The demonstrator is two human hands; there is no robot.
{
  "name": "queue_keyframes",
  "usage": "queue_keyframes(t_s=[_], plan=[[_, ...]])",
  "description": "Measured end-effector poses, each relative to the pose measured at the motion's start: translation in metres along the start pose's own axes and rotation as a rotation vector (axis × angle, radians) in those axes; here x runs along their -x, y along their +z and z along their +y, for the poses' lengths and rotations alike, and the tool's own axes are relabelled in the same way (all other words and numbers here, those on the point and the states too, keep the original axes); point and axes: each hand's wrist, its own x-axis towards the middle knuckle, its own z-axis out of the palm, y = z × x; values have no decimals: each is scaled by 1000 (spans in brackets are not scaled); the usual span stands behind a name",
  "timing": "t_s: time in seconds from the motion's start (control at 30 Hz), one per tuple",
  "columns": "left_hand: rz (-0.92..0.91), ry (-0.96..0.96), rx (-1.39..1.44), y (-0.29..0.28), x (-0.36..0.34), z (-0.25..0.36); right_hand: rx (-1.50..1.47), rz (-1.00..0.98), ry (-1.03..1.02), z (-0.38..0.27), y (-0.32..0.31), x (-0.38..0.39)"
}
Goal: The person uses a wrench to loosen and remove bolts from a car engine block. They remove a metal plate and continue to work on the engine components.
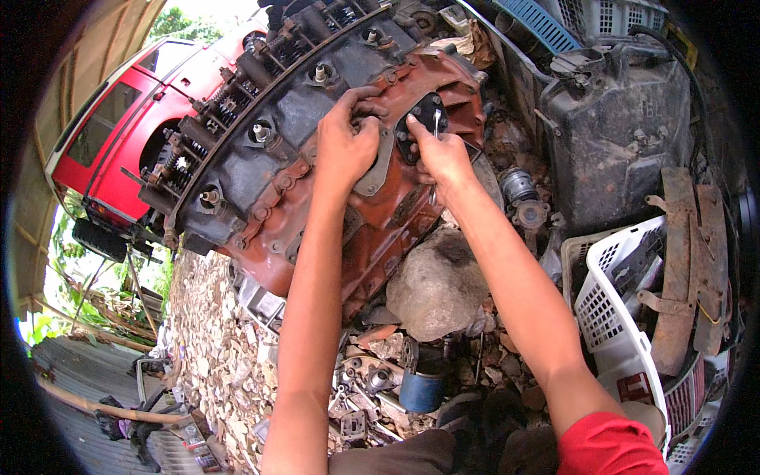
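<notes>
A large engine block painted red-orange, with a dark grey cylinder head, lies tilted in front of me. My right hand grips a slim metal wrench. The wrench's upper end is at a bolt on a black cover plate on the block's side, and my thumb presses near that plate. My left hand leans on the block just left of it, fingers bent and apart, with no tool visible in it. Below that hand is a flat greyish metal plate. My fingertips are partly hidden.
A big stone sits against the block. Loose engine parts and a blue cylindrical can lie on gravel near my feet. At right stand a black jerrycan and a white plastic crate. A red vehicle is behind.
</notes>
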Motion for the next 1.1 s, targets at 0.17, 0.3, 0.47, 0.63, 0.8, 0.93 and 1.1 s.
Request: queue_keyframes(t_s=[0.17,0.3,0.47,0.63,0.8,0.93,1.1], plan=[[-13,-17,9,2,-3,5,232,22,-147,16,0,-16],[-19,-22,-12,3,-4,7,228,16,-285,20,-2,-26],[-17,-45,16,1,-2,4,220,56,-114,12,-2,-10],[13,8,23,3,-2,1,125,-5,-159,19,-1,-15],[-23,-53,12,0,-1,2,158,-32,-198,11,-1,-8],[-24,-19,22,1,-1,-1,113,18,-101,16,1,-7],[-23,-22,17,0,-1,-1,39,-35,-69,14,1,-5]])
